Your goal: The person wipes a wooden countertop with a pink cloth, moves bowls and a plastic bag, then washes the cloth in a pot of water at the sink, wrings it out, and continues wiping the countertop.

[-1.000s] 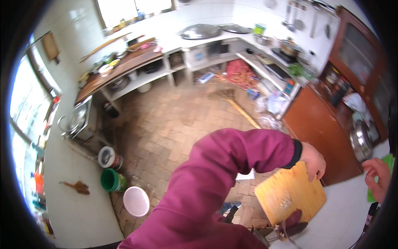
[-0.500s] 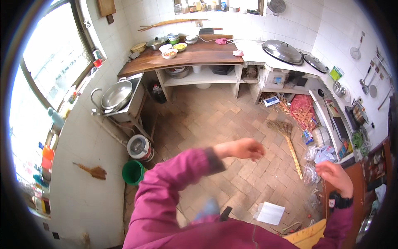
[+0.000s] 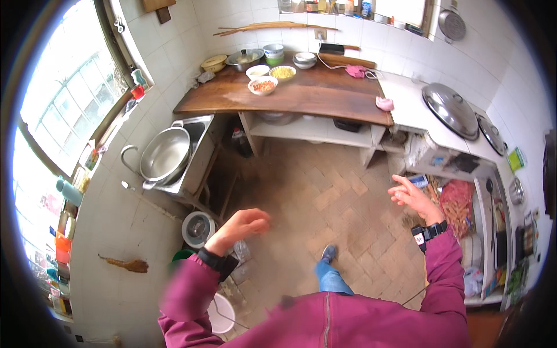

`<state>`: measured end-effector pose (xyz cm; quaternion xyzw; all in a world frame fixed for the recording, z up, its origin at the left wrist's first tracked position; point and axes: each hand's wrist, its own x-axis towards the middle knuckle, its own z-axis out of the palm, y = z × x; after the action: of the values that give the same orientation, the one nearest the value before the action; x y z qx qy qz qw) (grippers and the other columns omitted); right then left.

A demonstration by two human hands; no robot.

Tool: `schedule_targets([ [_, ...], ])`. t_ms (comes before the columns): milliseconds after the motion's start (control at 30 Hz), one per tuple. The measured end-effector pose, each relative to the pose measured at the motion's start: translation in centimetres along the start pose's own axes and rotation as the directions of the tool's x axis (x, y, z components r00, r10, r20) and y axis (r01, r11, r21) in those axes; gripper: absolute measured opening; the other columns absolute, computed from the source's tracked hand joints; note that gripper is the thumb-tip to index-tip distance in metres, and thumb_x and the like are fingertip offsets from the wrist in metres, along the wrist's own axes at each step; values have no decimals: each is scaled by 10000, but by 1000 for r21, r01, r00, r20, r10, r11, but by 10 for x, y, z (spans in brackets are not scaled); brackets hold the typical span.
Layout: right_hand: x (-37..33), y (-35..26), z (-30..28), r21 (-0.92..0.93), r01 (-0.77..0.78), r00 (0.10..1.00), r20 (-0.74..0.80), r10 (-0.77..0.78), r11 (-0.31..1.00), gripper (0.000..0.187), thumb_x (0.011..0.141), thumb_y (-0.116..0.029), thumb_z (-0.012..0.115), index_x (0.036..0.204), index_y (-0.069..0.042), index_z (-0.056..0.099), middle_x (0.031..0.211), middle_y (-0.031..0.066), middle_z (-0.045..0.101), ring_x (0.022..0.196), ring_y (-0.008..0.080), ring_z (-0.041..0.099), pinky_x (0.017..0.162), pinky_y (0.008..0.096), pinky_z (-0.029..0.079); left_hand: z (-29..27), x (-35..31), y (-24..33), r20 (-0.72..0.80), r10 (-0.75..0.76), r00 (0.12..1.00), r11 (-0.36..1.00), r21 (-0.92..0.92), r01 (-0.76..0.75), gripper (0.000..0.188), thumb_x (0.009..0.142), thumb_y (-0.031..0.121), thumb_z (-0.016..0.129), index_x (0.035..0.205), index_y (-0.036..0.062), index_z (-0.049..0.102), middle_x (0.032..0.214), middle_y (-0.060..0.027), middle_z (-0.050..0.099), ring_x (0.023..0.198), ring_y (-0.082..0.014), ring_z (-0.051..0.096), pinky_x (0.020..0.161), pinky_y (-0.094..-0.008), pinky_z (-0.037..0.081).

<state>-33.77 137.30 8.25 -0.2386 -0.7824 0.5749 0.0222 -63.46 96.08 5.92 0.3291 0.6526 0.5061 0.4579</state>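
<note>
While the right hand (image 3: pixel 416 198) has its fingers spread and the left hand (image 3: pixel 242 226) is loosely curled, both empty above the brown brick floor (image 3: pixel 339 194), a white-rimmed round bucket (image 3: pixel 186 232) with a grey top stands low to the left hand's left, nearer it. Its circular top shows no long axis; whether that grey is lid or contents, I can't tell.

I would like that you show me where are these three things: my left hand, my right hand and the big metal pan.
Left hand (image 3: pixel 238 227): head view, middle of the hand.
Right hand (image 3: pixel 416 199): head view, middle of the hand.
Big metal pan (image 3: pixel 166 155): head view, its inside.
</note>
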Motion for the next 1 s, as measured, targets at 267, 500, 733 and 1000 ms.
schedule_targets([
  [267,274,-6,-151,30,-103,958,-264,107,994,797,840,-435,615,1469,-185,194,1418,163,331,1233,226,392,955,354,358,-91,120,46,-438,-42,898,984,-174,-39,301,920,223,565,1110,-10,563,951,-90,642,871,-153,617,794,-269,484],
  [500,442,77,-237,-315,-62,878,-469,-98,947,784,798,-360,678,1418,-55,309,1390,211,373,1290,292,360,1032,356,320,-184,237,44,-521,-170,836,962,-272,27,359,938,261,545,1200,18,520,996,-98,653,894,-167,636,774,-270,500],
  [733,540,168,-309,-424,-512,759,-631,161,747,849,747,-588,612,1434,-196,303,1450,248,241,1327,433,260,1068,477,262,-269,385,35,-558,-316,767,896,-443,47,508,924,309,565,1308,15,411,1150,-142,598,994,-213,602,812,-313,480],
  [1000,619,205,-290,-758,-463,839,-543,-50,459,525,898,-293,468,1374,-88,381,1435,258,262,1331,411,238,1093,480,202,-341,531,20,-635,-416,651,801,-595,-70,558,903,285,606,1313,1,355,1209,-202,528,1071,-318,568,879,-406,479],
])
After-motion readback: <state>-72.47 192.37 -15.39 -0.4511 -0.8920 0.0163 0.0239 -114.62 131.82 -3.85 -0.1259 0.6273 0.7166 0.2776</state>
